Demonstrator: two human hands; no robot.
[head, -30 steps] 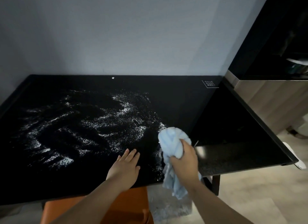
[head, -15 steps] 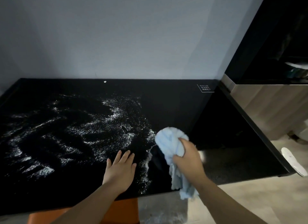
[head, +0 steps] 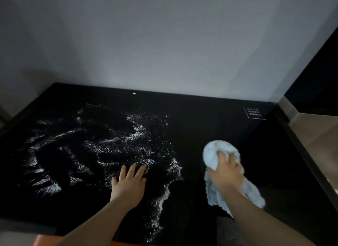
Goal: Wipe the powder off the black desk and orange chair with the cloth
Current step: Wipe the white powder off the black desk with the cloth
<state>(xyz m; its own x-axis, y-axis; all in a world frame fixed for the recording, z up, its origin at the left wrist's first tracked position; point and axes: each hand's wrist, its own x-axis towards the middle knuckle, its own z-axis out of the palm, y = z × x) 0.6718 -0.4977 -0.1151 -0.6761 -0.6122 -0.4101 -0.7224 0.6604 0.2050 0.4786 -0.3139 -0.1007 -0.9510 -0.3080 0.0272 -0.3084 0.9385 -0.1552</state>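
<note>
One open left hand (head: pixel 129 184) flat on black desk (head: pixel 201 117), right grip (head: pixel 224 174) around cloth (head: pixel 213 154).

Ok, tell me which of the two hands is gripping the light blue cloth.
The right hand grips the bunched light blue cloth on the black desk; the left hand lies flat amid the white powder, holding nothing.

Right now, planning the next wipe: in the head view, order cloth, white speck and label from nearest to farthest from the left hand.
From the left hand:
1. The cloth, to its right, in the right hand.
2. The white speck, at the back edge.
3. The label, back right corner.
</note>
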